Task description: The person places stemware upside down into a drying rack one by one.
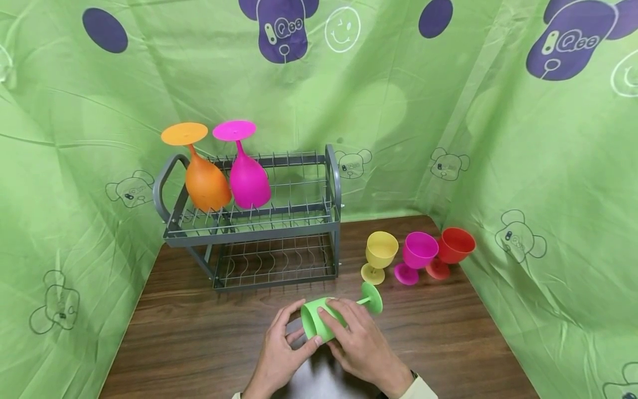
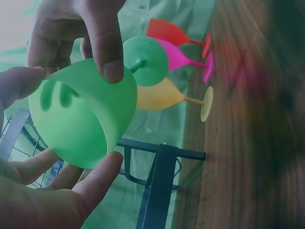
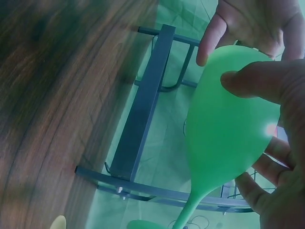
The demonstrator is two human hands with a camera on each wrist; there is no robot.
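Both hands hold a light green plastic goblet (image 1: 313,317) tilted on its side above the front of the table. Its open mouth faces left, and its stem and round foot point right. My left hand (image 1: 276,354) holds the rim, thumb on the near side and fingers on the far side. Around the bowl, my right hand (image 1: 361,346) grips with its fingers over the top; in the right wrist view its thumb (image 3: 243,85) presses the bowl's side. The left wrist view looks into the hollow bowl (image 2: 71,119).
A grey two-tier dish rack (image 1: 251,238) stands behind, with an orange goblet (image 1: 204,180) and a magenta goblet (image 1: 248,180) upside down on its upper tier. Right of it, yellow (image 1: 381,252), magenta (image 1: 418,252) and red (image 1: 454,247) goblets stand upright. Green cloth surrounds the wooden table (image 1: 448,338).
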